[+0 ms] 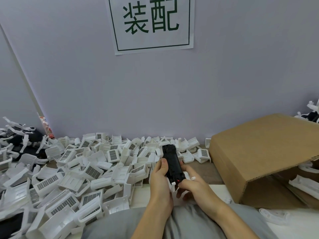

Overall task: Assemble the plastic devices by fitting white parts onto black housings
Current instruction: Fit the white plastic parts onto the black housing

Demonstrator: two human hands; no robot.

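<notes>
Head view: left hand [161,171] and right hand [190,184] both gripping black housing [171,163], holding it upright-tilted above counter [203,171] edge, thumbs pressing on its face. White part [173,184] sitting against housing's lower end, tabs sticking out near right thumb; seating hard to tell. Pile of white parts [89,169] spreading across counter to the left and behind. Cardboard box [262,152] lying just beside the hands on the right. Sign [151,23] hanging on wall.
</notes>
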